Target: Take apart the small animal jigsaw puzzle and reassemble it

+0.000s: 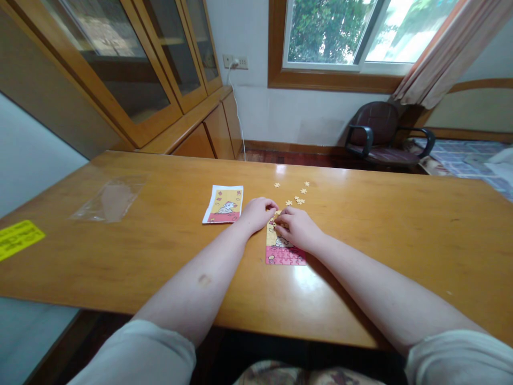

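Note:
A partly assembled jigsaw puzzle lies flat on the table, pink along its near side and yellow above, with a white cartoon animal between. Over its upper right part, my right hand bends its fingers down to the surface; anything pinched there is too small to make out. Curled at the puzzle's upper left corner is my left hand, its fingertips close to those of the right. Whether it grips a piece is hidden. Several loose puzzle pieces lie just beyond the hands, and another loose piece sits farther back.
Left of the puzzle is a printed picture sheet with the same design. A clear plastic bag and a yellow label lie farther left on the wooden table. Beyond stand a cabinet and an armchair.

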`<state>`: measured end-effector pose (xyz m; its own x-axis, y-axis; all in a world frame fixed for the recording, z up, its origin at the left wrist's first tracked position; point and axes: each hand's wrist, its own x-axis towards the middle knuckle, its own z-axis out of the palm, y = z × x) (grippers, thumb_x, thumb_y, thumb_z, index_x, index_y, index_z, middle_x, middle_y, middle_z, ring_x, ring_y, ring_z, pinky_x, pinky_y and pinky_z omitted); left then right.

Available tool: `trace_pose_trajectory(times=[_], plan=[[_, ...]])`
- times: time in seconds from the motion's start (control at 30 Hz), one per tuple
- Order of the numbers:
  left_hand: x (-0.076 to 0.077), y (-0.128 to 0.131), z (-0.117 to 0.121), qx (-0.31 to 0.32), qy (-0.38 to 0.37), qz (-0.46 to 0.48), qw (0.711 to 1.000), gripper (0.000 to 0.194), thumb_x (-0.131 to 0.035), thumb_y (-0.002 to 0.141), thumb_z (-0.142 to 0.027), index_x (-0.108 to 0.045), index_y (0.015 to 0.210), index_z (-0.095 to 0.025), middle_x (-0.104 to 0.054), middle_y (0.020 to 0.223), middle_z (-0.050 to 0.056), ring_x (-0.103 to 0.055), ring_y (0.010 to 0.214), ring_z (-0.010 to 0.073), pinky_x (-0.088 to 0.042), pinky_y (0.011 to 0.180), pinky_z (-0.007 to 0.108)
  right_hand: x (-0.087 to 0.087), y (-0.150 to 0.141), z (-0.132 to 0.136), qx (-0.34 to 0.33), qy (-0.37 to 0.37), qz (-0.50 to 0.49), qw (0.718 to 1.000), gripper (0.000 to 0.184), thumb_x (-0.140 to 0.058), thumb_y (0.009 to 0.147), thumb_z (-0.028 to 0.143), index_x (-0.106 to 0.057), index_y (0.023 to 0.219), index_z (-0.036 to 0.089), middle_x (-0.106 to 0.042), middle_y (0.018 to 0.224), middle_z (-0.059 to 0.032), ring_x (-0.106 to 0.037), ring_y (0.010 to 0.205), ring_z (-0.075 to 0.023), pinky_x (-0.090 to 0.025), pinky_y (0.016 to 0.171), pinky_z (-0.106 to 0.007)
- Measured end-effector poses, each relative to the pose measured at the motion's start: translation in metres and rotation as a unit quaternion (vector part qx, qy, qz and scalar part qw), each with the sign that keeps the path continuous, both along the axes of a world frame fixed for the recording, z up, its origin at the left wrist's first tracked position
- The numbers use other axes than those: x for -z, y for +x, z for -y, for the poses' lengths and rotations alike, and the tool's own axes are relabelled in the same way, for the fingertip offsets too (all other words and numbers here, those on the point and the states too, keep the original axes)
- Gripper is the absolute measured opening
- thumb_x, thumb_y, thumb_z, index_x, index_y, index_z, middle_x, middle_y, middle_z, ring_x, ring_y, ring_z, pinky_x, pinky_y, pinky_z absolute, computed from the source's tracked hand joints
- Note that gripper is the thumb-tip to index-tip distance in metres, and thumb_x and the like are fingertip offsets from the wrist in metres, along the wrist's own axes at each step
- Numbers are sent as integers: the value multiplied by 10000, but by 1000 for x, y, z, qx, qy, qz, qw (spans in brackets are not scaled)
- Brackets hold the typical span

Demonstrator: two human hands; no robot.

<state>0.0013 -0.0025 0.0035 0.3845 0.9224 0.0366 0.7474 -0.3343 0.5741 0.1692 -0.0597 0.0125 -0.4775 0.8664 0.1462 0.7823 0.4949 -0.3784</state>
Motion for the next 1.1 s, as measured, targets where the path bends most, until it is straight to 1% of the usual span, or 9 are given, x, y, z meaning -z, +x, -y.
trace_pose_trajectory(times=[0.13, 0.33, 0.47, 0.57, 0.73, 0.97, 1.1], plan=[[0, 0, 0, 2, 1, 2, 1000, 249, -531, 814, -241, -755, 917, -205, -738, 978, 42, -652, 935, 199, -500, 890, 305, 1, 3, -3, -10, 18, 19, 1000, 237, -525, 930, 263, -743, 983, 185, -668, 964, -86, -617, 874, -171, -444, 852, -283], [-3, 1, 1, 1, -3, -6, 1000, 247, -532, 828, -246, -752, 931, -203, -733, 999, 44, -646, 957, 198, -497, 892, 305, 5, 8, -9, -16, 39, 39, 998, 226, -533, 932, 261, -754, 952, 215, -682, 929, -70, -617, 833, -173, -435, 815, -286], [-5, 2, 3, -3, -6, -5, 1000, 243, -533, 833, -251, -753, 922, -201, -734, 985, 47, -648, 944, 197, -498, 885, 305, 3, 7, -7, -5, 39, 47, 998, 234, -550, 927, 325, -752, 945, 208, -680, 918, -70, -614, 830, -178, -432, 809, -293], [-4, 1, 2, -2, -6, -3, 1000, 240, -537, 823, -243, -754, 918, -204, -735, 980, 44, -650, 940, 195, -499, 880, 301, -1, 5, -5, 3, 31, 52, 998, 242, -577, 910, 364, -748, 951, 198, -674, 923, -78, -612, 838, -177, -433, 818, -293], [0, 0, -1, 4, 2, -4, 1000, 249, -533, 817, -243, -755, 925, -207, -735, 989, 41, -652, 941, 199, -500, 883, 304, -4, 4, -4, 5, 25, 54, 998, 220, -580, 907, 324, -749, 964, 196, -679, 935, -79, -618, 846, -177, -434, 815, -284], [-1, 1, 0, 4, 0, -7, 1000, 248, -536, 815, -249, -757, 920, -207, -739, 977, 41, -653, 935, 200, -500, 880, 305, -2, 3, -5, 14, 35, 34, 999, 200, -574, 901, 284, -758, 932, 213, -678, 935, -73, -614, 830, -168, -439, 802, -273], [0, 1, 0, 5, 1, -4, 1000, 248, -533, 815, -252, -756, 916, -208, -741, 974, 39, -656, 928, 198, -501, 873, 305, -2, 4, -4, 0, 47, 30, 998, 225, -542, 877, 205, -759, 935, 210, -677, 930, -74, -613, 822, -175, -440, 808, -288]])
